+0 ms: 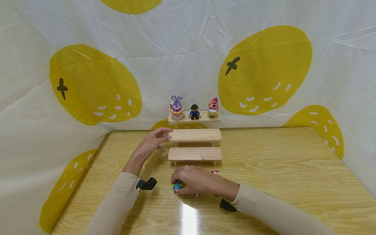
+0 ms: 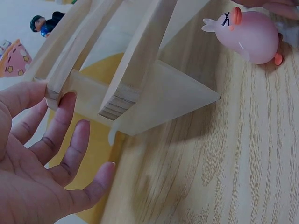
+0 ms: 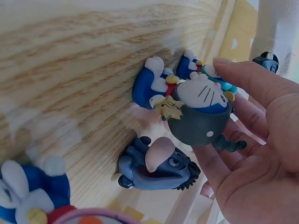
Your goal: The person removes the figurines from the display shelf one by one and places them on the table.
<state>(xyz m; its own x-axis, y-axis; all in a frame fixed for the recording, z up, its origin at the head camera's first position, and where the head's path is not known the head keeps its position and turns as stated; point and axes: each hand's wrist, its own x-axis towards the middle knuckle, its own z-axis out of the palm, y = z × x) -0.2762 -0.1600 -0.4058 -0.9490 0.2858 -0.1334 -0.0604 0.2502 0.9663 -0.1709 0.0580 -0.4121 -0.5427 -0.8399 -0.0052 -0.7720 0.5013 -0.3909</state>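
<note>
Pickup, by the looks: right hand (image 1: 196, 180) pinches the teal-hatted figure (image 1: 177, 187) between thumb and fingers, low at the desk (image 1: 270, 156); left hand (image 1: 151, 142) pinches the middle shelf (image 1: 195, 134). Next likely wants a clean lift!

This is a screened-off spot: white cloth (image 1: 182, 58) printed with yellow fruit (image 1: 97, 85) encloses a wood-grain table (image 1: 279, 156) at the back and both sides. Whether home, lab or shop, I cannot tell.
</note>
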